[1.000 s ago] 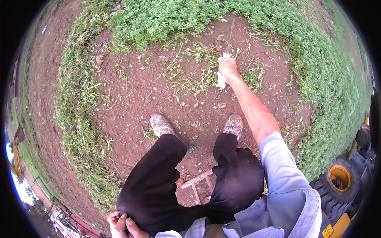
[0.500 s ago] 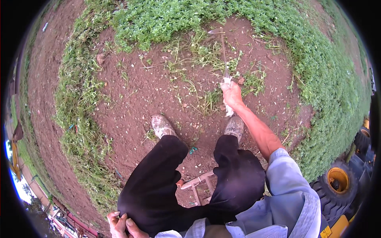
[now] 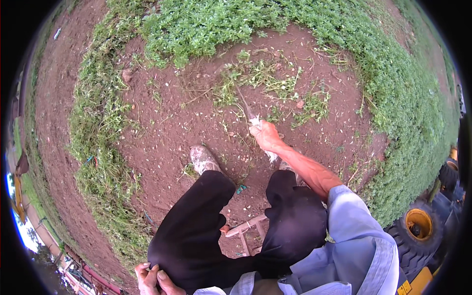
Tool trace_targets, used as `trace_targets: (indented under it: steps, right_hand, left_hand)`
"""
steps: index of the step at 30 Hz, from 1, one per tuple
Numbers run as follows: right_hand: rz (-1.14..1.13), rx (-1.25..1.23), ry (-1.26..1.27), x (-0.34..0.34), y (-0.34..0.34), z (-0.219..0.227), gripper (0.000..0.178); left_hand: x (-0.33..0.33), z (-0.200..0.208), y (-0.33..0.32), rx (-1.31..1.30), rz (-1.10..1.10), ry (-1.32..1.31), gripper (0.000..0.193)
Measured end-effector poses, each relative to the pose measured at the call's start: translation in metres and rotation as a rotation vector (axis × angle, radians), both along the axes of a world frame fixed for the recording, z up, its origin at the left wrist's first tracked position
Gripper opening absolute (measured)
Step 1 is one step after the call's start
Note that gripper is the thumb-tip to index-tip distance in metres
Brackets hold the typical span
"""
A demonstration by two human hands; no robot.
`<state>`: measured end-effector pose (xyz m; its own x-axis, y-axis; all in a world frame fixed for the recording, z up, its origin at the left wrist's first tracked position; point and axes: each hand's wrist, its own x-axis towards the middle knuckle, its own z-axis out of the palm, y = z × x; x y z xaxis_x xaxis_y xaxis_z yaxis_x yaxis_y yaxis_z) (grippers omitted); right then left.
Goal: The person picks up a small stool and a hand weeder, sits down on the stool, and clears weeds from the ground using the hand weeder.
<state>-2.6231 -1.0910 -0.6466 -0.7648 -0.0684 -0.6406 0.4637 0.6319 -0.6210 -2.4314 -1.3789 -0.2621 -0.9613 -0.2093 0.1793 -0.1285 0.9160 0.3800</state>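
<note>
My right hand (image 3: 266, 136) is wrapped round the white cloth-bound handle of a hand hoe (image 3: 243, 102). The hoe's thin metal shaft slants away and to the left over bare brown soil. Its head is blurred and hidden among uprooted weeds (image 3: 226, 92). Loose wilted weeds (image 3: 278, 83) lie just right of the shaft. At the lower left, my left hand (image 3: 156, 281) sits against the knee of my black trousers (image 3: 189, 221). Its fingers are curled and pressed together; what they pinch, if anything, is hidden.
Dense low green plants (image 3: 206, 27) curve across the far side and right. A band of pulled weeds (image 3: 98, 147) runs down the left. Below my legs shows a wooden frame (image 3: 246, 226). A large black tyre (image 3: 418, 223) with a yellow hub stands at right.
My right hand has swung the hoe left and slightly nearer. The hoe's head has moved from the plants' far edge into the weeds, where soil is blurred. My left hand stays put.
</note>
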Motion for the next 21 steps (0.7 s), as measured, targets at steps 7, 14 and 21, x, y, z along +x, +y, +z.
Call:
trace_targets:
  steps: [7,14,21]
  right_hand:
    - [-0.749,0.109,0.114,-0.175,0.060,-0.031,0.034]
    - [-0.079,-0.105,-0.030,-0.037,-0.075,0.002,0.032]
    - [-0.411,-0.122,0.163,-0.061,-0.012,-0.025,0.035]
  left_hand:
    - [-0.019,-0.003,0.001,-0.068,-0.156,0.225,0.007]
    - [-0.010,0.008,0.003,0.025,0.040,-0.050,0.018]
    - [-0.004,-0.013,-0.014,-0.090,-0.091,0.192,0.010]
